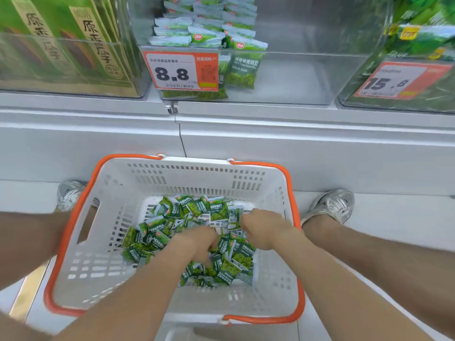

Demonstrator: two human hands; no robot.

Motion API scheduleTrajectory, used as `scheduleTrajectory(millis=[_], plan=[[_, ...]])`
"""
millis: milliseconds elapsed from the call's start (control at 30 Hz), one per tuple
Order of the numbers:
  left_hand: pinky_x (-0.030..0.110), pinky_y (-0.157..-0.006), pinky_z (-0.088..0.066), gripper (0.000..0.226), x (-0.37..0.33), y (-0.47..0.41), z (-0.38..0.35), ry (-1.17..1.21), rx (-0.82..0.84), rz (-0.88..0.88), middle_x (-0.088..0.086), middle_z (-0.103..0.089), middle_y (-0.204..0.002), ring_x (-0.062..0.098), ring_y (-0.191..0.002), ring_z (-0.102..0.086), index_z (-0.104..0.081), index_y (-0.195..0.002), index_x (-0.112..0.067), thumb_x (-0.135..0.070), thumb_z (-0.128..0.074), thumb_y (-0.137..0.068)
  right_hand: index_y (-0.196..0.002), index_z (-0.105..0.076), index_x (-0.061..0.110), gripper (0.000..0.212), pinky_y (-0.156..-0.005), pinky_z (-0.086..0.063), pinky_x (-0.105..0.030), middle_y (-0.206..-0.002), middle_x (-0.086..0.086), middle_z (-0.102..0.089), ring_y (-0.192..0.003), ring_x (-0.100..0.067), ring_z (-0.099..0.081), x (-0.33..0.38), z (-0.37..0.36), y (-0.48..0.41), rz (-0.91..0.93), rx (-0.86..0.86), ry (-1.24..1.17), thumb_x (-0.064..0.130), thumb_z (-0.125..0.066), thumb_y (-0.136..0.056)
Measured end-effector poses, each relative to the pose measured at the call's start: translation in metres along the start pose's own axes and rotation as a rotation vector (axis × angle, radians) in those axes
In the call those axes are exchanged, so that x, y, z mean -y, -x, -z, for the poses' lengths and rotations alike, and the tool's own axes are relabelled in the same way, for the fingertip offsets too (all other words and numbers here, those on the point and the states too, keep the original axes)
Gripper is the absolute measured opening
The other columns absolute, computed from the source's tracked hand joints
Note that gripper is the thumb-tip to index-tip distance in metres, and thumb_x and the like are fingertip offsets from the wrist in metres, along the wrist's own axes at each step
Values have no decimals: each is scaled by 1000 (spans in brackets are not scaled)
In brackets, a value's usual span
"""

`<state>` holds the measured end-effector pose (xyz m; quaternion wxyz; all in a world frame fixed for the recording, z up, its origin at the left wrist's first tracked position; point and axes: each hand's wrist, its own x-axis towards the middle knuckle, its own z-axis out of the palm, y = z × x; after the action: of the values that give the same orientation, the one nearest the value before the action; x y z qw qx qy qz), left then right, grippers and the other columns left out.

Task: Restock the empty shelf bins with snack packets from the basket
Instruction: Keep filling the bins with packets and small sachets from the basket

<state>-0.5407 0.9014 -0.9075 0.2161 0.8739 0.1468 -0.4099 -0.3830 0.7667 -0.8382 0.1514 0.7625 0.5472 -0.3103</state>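
We have both hands down in the white basket (187, 166), which sits on the floor in front of the shelf between our shoes. The left hand (197, 244) and right hand (263, 230) lie knuckles-up with fingers curled into the loose heap of green snack packets (157, 232). We cannot tell whether either hand actually grips one. Above, the clear shelf bin (295, 77) holds stacked packets on its left side, behind the 8.8 price tag (181, 71).
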Motion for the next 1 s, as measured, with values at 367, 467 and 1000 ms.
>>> scheduleTrajectory(millis=[367,467,1000], plan=[[45,-102,-52,77,-4,-13,-17,45,-113,-11,6,-54,-145,29,-127,-56,-42,-154,-22,-43,-78,-90,-85,-46,16,14,-62,-40,-35,-77,-3,-40,-77,-31,-55,17,-12,-6,30,82,41,10,-50,-97],[42,-95,-54,40,-3,-15,-19,195,-141,27,6,-64,-127,27,-110,-63,-60,-129,-17,-40,-71,-98,-72,-38,18,28,-64,-38,-34,-76,-2,-41,-77,-31,-52,15,-12,-3,13,111,24,9,-51,-96],[46,-91,-63,43,-9,33,53,1697,-411,-75,7,-67,-77,33,-86,-75,-63,-111,1,8,-87,-76,-97,-63,15,17,-86,-60,-52,-95,-20,-75,-80,-25,-73,1,31,6,-126,-391,-1277,22,-78,-94]])
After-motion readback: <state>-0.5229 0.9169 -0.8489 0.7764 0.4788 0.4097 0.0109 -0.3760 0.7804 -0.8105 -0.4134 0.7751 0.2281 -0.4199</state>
